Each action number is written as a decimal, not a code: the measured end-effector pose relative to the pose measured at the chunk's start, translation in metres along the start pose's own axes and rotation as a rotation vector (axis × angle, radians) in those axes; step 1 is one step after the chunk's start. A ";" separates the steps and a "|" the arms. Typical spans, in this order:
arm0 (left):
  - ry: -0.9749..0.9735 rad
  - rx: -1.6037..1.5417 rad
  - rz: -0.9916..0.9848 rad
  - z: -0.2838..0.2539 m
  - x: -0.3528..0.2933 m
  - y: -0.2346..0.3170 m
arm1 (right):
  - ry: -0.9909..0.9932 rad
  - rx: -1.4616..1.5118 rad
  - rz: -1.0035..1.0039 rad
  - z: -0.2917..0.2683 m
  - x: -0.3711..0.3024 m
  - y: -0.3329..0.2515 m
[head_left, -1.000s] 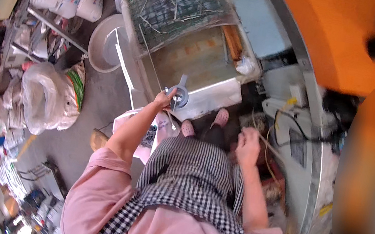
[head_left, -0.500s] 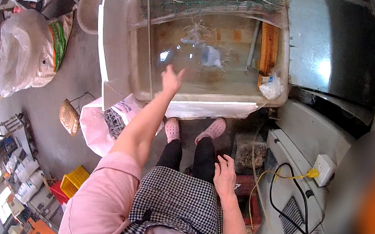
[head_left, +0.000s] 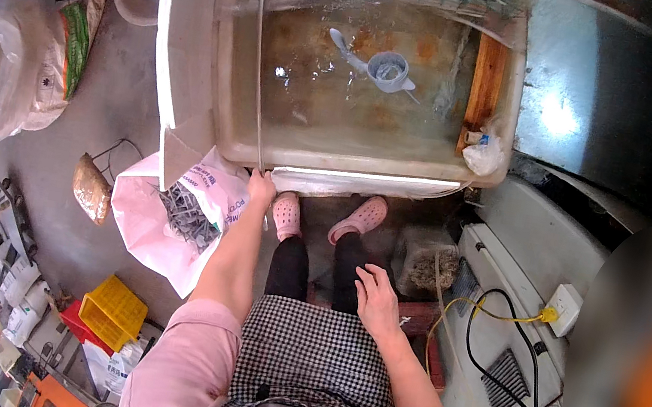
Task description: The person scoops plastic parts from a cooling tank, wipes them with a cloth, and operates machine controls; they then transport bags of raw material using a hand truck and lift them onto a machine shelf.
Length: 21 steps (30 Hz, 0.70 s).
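A wide tub of water stands in front of me. In its water lies a pale grey plastic scoop, its handle pointing up and left. Along the tub's left side runs a thin metal rod, whose near end reaches past the front rim. There, at the front left corner, my left hand closes its fingers on the rod's end. My right hand hangs over my lap, holding nothing, with the fingers bent and apart.
An open pink-white sack of grey strips stands beside my left forearm. White panels edge the tub. A wooden board and plastic bag sit at its right. Cables cross the grey machine at right; a yellow crate lies lower left.
My left hand has drawn back from over the water to the rod's near end. The splash has settled, and the scoop now shows plainly. My right hand has shifted slightly left.
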<state>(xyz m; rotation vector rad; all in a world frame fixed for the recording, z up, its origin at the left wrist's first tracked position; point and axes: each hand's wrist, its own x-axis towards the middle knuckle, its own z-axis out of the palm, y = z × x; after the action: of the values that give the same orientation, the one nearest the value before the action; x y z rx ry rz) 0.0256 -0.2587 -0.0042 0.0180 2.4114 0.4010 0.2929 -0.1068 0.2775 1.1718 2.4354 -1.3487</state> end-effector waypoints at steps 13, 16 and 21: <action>-0.193 0.283 0.266 -0.256 -0.268 0.003 | 0.136 0.047 -0.041 -0.060 -0.042 -0.054; -0.258 0.429 0.295 -0.272 -0.266 0.010 | 0.144 0.039 -0.004 -0.070 -0.051 -0.057; -0.255 0.487 0.308 -0.287 -0.274 0.016 | 0.173 0.054 0.054 -0.081 -0.064 -0.050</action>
<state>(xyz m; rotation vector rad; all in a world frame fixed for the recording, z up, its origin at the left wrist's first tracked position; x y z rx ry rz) 0.0518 -0.3563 0.3802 0.6229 2.1958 -0.0614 0.3238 -0.0965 0.3880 1.4119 2.4757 -1.3580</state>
